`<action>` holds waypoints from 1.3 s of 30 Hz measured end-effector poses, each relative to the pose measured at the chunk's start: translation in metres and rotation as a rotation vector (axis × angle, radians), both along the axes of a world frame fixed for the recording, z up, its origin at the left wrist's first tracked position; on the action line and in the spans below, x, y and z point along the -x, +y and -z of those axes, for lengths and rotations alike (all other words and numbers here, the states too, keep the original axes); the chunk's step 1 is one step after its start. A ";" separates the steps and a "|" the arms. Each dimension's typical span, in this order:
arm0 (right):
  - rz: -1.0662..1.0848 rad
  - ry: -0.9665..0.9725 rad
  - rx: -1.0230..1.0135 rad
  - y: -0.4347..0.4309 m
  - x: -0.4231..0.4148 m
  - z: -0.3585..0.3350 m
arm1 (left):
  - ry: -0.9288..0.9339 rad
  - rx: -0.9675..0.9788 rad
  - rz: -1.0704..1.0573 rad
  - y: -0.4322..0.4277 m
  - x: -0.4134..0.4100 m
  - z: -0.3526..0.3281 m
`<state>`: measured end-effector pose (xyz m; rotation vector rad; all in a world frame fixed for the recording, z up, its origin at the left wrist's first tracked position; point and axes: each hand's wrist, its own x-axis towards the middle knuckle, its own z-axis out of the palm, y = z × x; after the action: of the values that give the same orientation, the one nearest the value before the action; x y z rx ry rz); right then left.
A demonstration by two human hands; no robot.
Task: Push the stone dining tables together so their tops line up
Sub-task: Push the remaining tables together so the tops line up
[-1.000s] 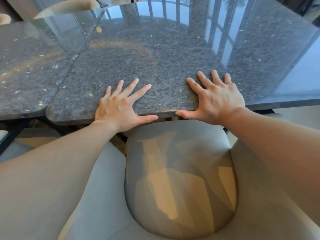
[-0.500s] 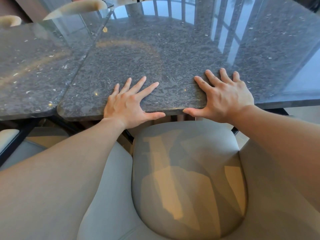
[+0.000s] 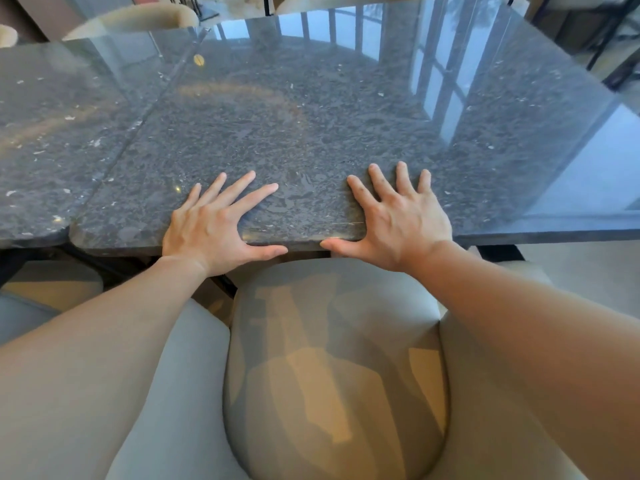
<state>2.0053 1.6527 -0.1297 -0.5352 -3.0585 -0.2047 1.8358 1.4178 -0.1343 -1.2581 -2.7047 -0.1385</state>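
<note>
Two dark polished stone tables stand side by side. The right table (image 3: 329, 109) fills the middle of the head view; the left table (image 3: 52, 133) adjoins it along a thin diagonal seam. Their near edges lie almost level, the right table's corner slightly nearer me. My left hand (image 3: 211, 226) lies flat on the right table's near edge, fingers spread, thumb along the rim. My right hand (image 3: 398, 220) presses flat on the same edge further right, thumb also on the rim.
A grey upholstered chair (image 3: 332, 358) sits directly below my arms, tucked against the table. Another grey seat (image 3: 20, 317) shows at the lower left. Pale chair backs (image 3: 138, 17) stand beyond the far edge, and black table legs (image 3: 609, 36) at the top right.
The right table has slid away from me, so its near edge sits much closer to level with the left table's. Both hands stayed flat on the edge.
</note>
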 end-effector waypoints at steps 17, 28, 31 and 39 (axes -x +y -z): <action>-0.031 -0.058 0.008 0.164 -0.131 -0.010 | -0.120 0.171 0.351 0.238 -0.168 -0.010; -0.123 0.051 0.012 0.183 -0.128 -0.001 | 0.051 0.138 0.249 0.264 -0.173 0.002; -0.114 0.018 0.009 0.182 -0.128 -0.001 | 0.048 0.128 0.258 0.263 -0.173 0.003; -0.119 0.011 0.008 0.196 -0.125 -0.002 | 0.019 0.110 0.250 0.276 -0.173 0.004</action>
<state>2.1306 1.8486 -0.1276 -0.3510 -3.0687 -0.1854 2.0091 1.6933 -0.1382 -1.6175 -2.5602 -0.0060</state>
